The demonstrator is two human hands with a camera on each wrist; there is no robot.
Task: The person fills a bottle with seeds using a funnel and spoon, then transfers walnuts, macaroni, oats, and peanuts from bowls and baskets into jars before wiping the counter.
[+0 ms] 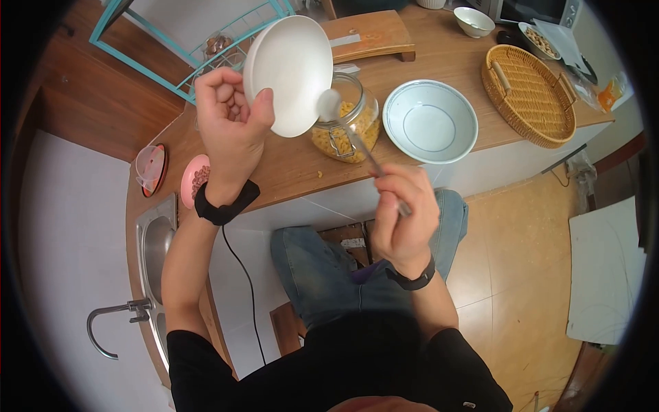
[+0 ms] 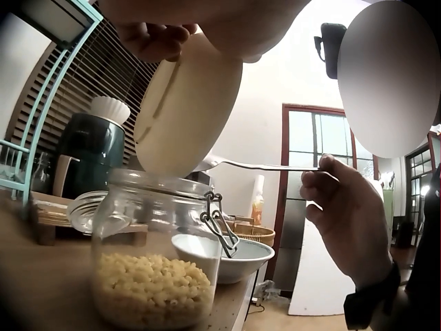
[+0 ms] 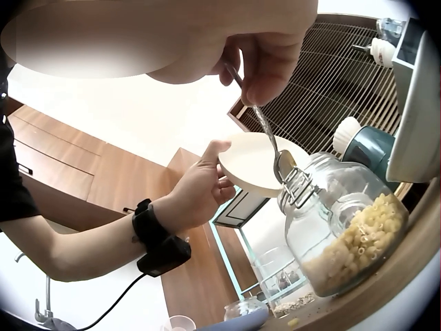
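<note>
My left hand (image 1: 230,120) grips a white bowl (image 1: 292,75) by its rim, thumb on the inner side. The bowl is tipped on edge over the mouth of a glass clip-top jar (image 2: 114,227). Small tube-shaped pasta (image 2: 151,286) fills the lower part of the jar. My right hand (image 1: 408,216) pinches the handle of a metal spoon (image 1: 360,145). The spoon's head lies by the bowl's lower edge, just above the jar mouth. The inside of the bowl looks bare in the head view. One piece of pasta (image 1: 320,174) lies on the counter before the jar.
Right of the jar stands a blue-rimmed bowl (image 1: 429,96), then a wicker tray (image 1: 532,96). On the left are a pink dish (image 1: 189,180) of reddish nuts or beans and a sink (image 1: 159,237). A teal rack (image 1: 144,58) and a wooden stand (image 1: 374,34) stand behind.
</note>
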